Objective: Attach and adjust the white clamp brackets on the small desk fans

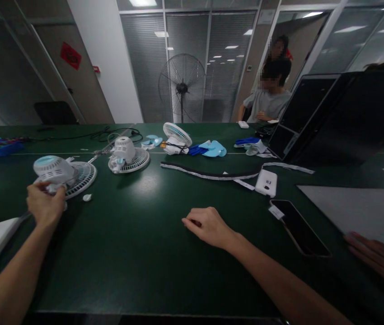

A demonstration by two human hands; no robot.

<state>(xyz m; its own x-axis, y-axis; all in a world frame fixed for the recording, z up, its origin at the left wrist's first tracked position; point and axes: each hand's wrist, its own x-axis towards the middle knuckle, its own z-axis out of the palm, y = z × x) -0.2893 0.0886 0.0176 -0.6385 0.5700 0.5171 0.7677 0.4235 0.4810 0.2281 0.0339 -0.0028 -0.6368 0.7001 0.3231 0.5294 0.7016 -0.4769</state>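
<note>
On the left, my left hand grips the lower part of a small white fan with a pale blue cap. The fan's grille faces down on the table, and some of my fingers are hidden behind it. A small white knob-like piece lies just right of it. My right hand rests on the green table, loosely closed, with nothing visible in it. A second small fan lies grille-down farther back. A third fan lies tilted at the table's far side.
Light blue fan blades and gloves lie at the back. A black-and-white strip, a white power bank and a phone lie to the right. Another person's hand rests at the right edge, near a black computer case.
</note>
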